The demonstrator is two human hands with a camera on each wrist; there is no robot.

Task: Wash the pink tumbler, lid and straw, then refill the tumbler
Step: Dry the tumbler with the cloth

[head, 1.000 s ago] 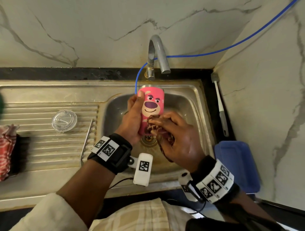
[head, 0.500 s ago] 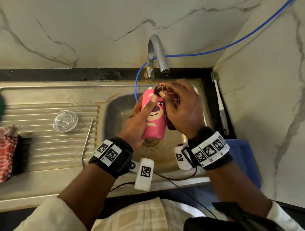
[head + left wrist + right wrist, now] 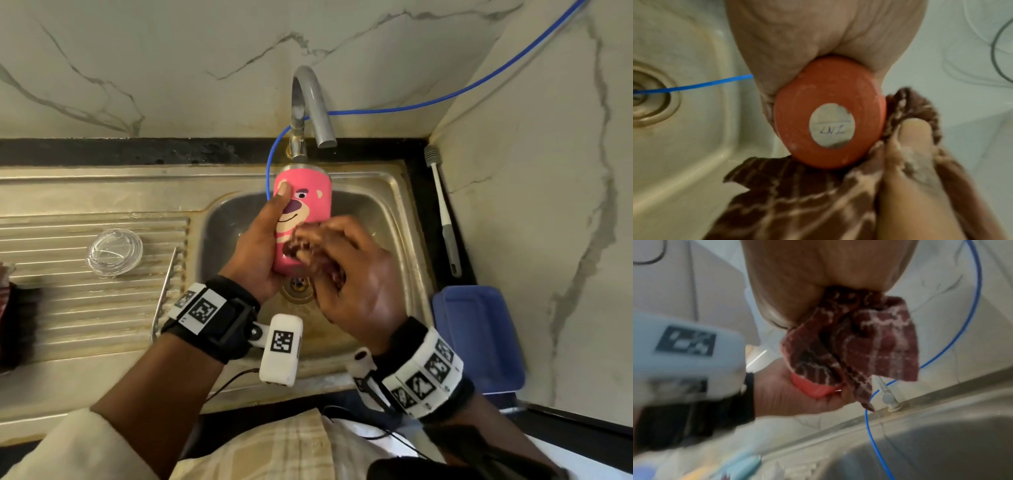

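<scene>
The pink tumbler [image 3: 305,205] with a bear face is held upright over the sink basin [image 3: 383,219], under the tap [image 3: 310,106]. My left hand [image 3: 263,246] grips its left side, thumb on the front. My right hand [image 3: 346,267] holds a dark red checked cloth [image 3: 301,248] against the tumbler's lower front. In the left wrist view the tumbler's base [image 3: 830,112] shows, with the cloth [image 3: 797,194] below it. The cloth [image 3: 855,344] hangs from my fingers in the right wrist view. The clear lid [image 3: 114,251] and the metal straw [image 3: 164,291] lie on the drainboard.
A long-handled brush [image 3: 443,212] lies on the black counter right of the sink. A blue plastic lid [image 3: 479,339] sits at the right front. A blue hose [image 3: 445,96] runs along the wall into the basin. A red cloth [image 3: 5,294] lies at the far left.
My right hand slid the cloth up to the tumbler's rim, then back down to its lower front. The left hand kept its grip and turned the tumbler back upright.
</scene>
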